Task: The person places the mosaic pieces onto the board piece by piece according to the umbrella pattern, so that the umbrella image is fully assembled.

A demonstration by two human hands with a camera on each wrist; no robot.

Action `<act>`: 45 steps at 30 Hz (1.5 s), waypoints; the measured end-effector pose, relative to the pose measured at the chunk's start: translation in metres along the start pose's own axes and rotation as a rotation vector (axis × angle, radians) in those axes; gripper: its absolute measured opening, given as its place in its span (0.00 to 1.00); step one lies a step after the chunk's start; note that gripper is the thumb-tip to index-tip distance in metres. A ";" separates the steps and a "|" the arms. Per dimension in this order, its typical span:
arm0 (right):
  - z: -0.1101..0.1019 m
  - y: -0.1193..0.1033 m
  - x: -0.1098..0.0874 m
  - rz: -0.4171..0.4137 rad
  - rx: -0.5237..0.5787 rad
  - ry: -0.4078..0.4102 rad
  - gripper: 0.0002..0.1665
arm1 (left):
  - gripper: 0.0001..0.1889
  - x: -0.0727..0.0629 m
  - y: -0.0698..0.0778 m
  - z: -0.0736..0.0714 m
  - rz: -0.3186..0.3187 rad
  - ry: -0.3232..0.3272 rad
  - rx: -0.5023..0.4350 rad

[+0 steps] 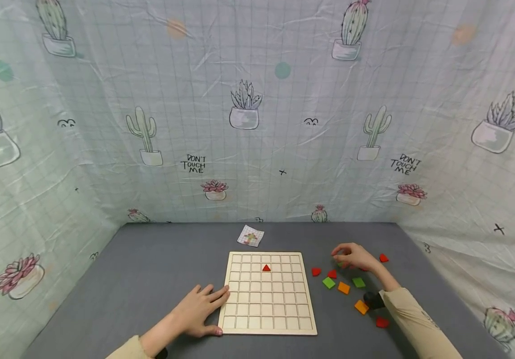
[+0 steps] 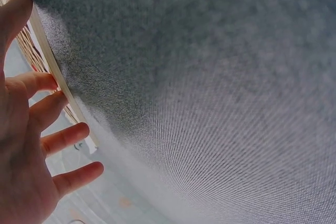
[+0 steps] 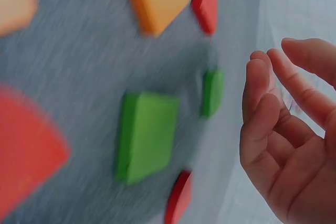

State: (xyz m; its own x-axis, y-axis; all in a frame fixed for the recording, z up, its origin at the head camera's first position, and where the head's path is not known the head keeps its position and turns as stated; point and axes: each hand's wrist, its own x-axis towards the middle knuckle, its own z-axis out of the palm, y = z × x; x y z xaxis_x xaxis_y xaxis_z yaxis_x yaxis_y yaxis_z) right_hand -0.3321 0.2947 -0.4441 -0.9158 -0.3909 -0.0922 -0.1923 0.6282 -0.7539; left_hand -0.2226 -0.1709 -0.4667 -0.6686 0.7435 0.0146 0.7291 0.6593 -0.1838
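Note:
A square wooden grid board (image 1: 267,293) lies on the grey table, with one red triangle (image 1: 266,268) in its upper part. My left hand (image 1: 200,309) rests against the board's left edge, fingers spread and touching it. In the left wrist view, the board's side edge (image 2: 55,69) runs along the fingertips. My right hand (image 1: 354,256) hovers over the loose pieces to the right, its fingers loosely bent with nothing visible between them. Partly hidden beneath it is a green piece (image 3: 212,93); a nearer green diamond (image 3: 149,135) lies beside it.
Loose pieces lie right of the board: red ones (image 1: 316,271), green diamonds (image 1: 329,282) and orange ones (image 1: 344,287). Behind the board is a small card (image 1: 250,236) with a coloured pattern. A printed curtain (image 1: 257,149) walls off the back and sides.

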 end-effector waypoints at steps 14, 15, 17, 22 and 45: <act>-0.031 0.037 -0.023 0.203 -0.055 0.062 0.19 | 0.44 0.004 0.002 -0.010 -0.031 -0.062 -0.017; -0.031 0.040 -0.025 0.212 -0.056 0.064 0.19 | 0.44 0.004 0.002 -0.010 -0.031 -0.064 -0.019; -0.032 0.043 -0.026 0.219 -0.056 0.060 0.19 | 0.44 0.004 0.002 -0.010 -0.034 -0.063 -0.019; -0.035 0.051 -0.030 0.203 -0.044 0.026 0.19 | 0.44 0.004 0.003 -0.008 -0.039 -0.059 -0.018; -0.029 0.050 -0.035 0.190 -0.096 0.010 0.19 | 0.45 0.004 0.001 -0.004 -0.036 -0.046 -0.016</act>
State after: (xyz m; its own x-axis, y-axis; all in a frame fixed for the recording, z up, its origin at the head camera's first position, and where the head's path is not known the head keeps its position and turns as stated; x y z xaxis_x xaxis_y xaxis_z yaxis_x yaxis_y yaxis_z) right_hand -0.3198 0.3592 -0.4592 -0.9421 -0.2528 -0.2204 -0.0477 0.7515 -0.6580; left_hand -0.2241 -0.1673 -0.4628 -0.7001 0.7136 -0.0242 0.7065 0.6874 -0.1683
